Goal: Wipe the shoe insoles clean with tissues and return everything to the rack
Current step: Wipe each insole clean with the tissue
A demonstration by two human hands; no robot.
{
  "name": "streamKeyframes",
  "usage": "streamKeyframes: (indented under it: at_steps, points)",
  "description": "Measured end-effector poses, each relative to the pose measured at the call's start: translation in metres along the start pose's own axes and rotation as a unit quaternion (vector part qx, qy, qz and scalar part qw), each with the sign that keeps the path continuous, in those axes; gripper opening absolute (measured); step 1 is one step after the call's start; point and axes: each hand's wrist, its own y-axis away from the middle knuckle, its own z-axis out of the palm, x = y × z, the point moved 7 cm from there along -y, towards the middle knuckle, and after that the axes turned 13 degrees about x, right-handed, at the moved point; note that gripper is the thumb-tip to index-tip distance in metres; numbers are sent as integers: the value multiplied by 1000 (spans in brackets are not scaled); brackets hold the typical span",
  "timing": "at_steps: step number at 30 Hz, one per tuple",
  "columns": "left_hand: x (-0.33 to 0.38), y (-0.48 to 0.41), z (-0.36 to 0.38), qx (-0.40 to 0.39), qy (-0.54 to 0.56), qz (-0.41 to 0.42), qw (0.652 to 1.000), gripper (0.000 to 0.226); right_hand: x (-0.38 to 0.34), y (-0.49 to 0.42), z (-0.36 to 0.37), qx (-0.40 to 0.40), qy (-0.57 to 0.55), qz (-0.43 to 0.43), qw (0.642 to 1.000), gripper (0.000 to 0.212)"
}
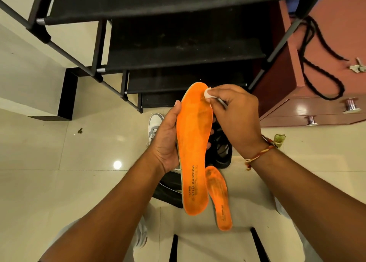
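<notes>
At toe edge of insole [194,142] — tissue [207,93] under right fingers [221,92]

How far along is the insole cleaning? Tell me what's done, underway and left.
Done: nothing clearly. Underway: the left hand holds an orange insole, grime showing, while the right hand pinches a tissue at its toe. Left: the second insole lies below, smudged; white shoe and black shoe sit off the rack.

red-brown cabinet [336,14] | black cord [327,98], keys [357,67] on top
</notes>
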Motion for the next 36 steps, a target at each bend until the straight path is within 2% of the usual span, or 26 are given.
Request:
streamKeyframes:
  at_steps: [3, 7, 13, 19, 24, 26, 31, 33, 36]
  points:
    - [0, 1, 2, 1, -3, 3, 1000, 65, -7, 2, 2, -4, -12, 1, 1000, 20]
    - [-5, 0, 3, 11, -15, 9, 1000, 64, -22, 10, 11, -45, -1, -55, 997, 25]
    - [-2, 3, 5, 11, 8, 3, 1000, 67, -6, 1, 0, 4, 10, -8, 1000, 21]
    - [2, 2, 9, 18, 25, 40, 999, 68, -42, 28, 21, -102, 12, -83, 991, 26]
    - [6, 2, 7, 12, 21, 41, 999, 70, -8, 5, 3, -16, 28, -8, 999, 22]
    - [6, 3, 8, 8, 22, 48, 999, 68, -12, 8, 5, -21, 22, -3, 1000, 23]
    - [4, -1, 6, 12, 45, 47, 998, 73, -43, 30, 24, -104, 1, -85, 991, 25]
    - [5, -1, 6, 10, 43, 51, 998, 70, -34, 22, 20, -87, 8, -73, 993, 25]
    - [6, 1, 9, 8, 30, 54, 998, 65, -11, 5, 5, -23, 18, -11, 999, 23]
